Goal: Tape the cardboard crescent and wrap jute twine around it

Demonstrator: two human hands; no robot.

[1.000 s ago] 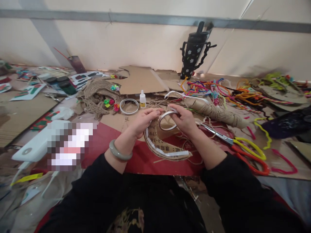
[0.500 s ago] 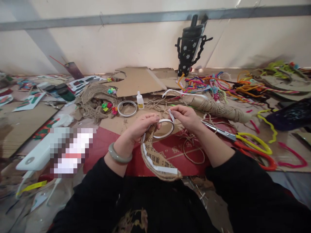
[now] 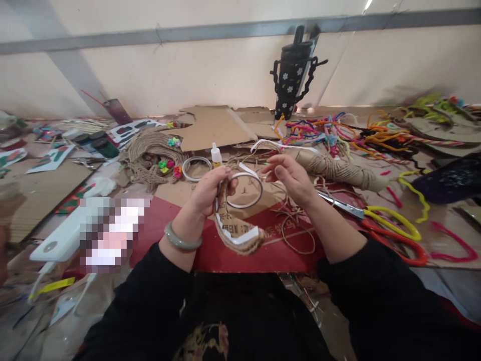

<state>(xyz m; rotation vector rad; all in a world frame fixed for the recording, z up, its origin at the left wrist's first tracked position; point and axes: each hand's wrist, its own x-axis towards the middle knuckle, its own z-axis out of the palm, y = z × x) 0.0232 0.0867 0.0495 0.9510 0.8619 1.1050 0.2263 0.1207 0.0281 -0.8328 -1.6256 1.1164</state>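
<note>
Twine-edged cardboard crescent (image 3: 231, 226) hangs from L hand (image 3: 210, 193) over the red board (image 3: 165, 240), top end pinched btwn its fingers & thumb w/ a white tape roll (image 3: 260, 190). R hand (image 3: 290, 176) is nr the roll, fingers loosely curled, slightly apart. Scissors (image 3: 364, 214) lie right of R hand; glue bottle (image 3: 216, 153) stands behind L hand.

A single head-worn camera looks forward and down at the hands (image 3: 291, 183) from close by, facing the wall (image 3: 188, 70).
</note>
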